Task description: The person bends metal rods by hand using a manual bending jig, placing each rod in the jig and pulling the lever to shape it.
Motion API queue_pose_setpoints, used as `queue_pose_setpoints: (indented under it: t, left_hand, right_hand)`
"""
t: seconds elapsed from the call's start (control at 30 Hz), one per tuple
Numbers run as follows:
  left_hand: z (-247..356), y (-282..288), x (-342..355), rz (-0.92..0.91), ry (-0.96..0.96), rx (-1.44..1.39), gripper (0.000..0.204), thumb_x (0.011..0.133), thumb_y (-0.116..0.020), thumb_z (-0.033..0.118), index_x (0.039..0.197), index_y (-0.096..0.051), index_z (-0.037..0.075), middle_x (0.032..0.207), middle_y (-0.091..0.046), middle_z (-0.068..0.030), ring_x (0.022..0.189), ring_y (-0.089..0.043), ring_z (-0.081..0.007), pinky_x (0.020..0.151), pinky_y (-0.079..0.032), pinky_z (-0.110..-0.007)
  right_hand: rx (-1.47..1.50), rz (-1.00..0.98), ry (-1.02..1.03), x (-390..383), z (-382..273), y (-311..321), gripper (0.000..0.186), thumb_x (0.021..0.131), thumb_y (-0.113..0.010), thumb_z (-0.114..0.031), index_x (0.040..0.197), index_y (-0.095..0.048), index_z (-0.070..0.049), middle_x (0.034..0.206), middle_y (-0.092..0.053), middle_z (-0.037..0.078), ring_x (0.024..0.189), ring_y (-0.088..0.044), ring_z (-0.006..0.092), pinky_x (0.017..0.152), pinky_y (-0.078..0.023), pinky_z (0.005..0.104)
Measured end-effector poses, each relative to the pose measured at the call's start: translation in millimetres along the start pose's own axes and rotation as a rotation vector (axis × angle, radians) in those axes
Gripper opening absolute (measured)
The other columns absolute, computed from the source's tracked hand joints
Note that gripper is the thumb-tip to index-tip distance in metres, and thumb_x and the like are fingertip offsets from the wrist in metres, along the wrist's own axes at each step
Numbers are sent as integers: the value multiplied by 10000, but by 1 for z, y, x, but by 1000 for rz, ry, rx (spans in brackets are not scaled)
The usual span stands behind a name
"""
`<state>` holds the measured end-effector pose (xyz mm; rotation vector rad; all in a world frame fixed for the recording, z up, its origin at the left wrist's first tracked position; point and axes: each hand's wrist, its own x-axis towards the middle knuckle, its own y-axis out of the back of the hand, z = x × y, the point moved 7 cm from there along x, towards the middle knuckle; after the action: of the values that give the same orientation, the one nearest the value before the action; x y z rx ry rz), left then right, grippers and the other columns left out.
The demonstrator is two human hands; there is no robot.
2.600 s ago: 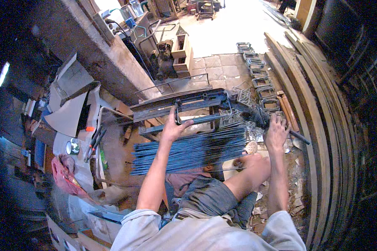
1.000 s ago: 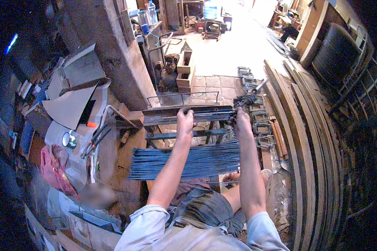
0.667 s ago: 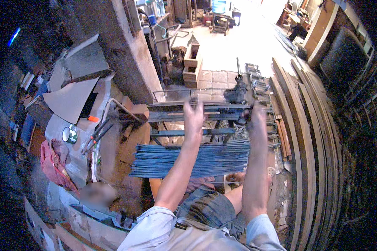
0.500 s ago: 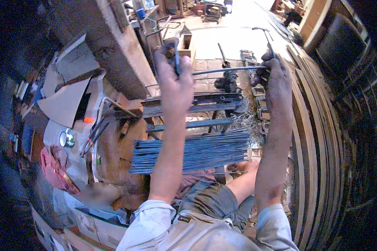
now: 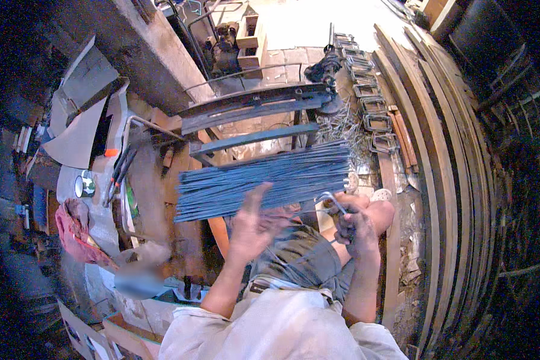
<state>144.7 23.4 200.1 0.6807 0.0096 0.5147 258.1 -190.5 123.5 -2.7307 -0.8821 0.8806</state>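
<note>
My right hand [image 5: 355,227] is closed over my lap around a thin metal rod [image 5: 332,199] with a bent, hook-like end pointing up and left; the rest of the rod is hard to follow. Across from it, my left hand [image 5: 252,231] is smeared by motion, its index finger stretched out and no held thing discernible in it. Just beyond my left hand lies a wide bundle of thin, dark bluish straight rods [image 5: 264,180]. Its near edge is partly covered by that hand.
Behind the bundle stand a metal bar [image 5: 255,138] and a dark bending bench [image 5: 252,105]. Several bent rectangular frames [image 5: 366,90] are stacked beyond a heap of scraps. Long timber planks [image 5: 456,180] run along the right. A mug [image 5: 84,185] and red cloth [image 5: 75,234] sit left.
Both hands have come down from in front of me to above my lap. The bent rod, earlier stretched between both hands, now shows in my right hand; my left fingers have opened.
</note>
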Motion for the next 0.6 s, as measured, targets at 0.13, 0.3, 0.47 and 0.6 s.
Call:
queue_pose_setpoints:
  t: [0.13,0.3,0.47,0.6]
  left_hand:
    - [23,-62,-13,-220,-24,-158,403,890,-633,216,1223,-520,20,1006,-642,-208,937,-645,-334,719,-515,-403]
    - [15,-85,-4,-259,206,-293,304,921,-603,237,1101,-608,-8,993,-675,-157,934,-647,-243,833,-490,-324]
    - [-38,-122,-35,-406,602,-743,344,909,-635,284,1121,-643,12,1027,-678,-78,953,-608,-160,869,-463,-299]
    - [-33,-114,-62,-439,763,-695,368,891,-661,299,1116,-647,9,1027,-666,-47,961,-585,-139,876,-453,-292]
  right_hand:
    - [-60,53,17,-27,4,-15,296,908,-540,-227,1124,-615,-39,1043,-619,73,979,-552,187,881,-432,304]
    - [-62,148,162,-32,-13,-14,237,940,-536,-181,1100,-629,-32,1052,-634,63,1000,-558,190,906,-422,311]
    - [-254,142,80,-30,12,0,237,946,-536,-184,1071,-637,-10,980,-653,60,968,-565,159,879,-429,299]
    - [-434,99,94,-46,17,0,260,941,-563,-213,1018,-652,20,864,-662,56,845,-577,140,792,-462,306]
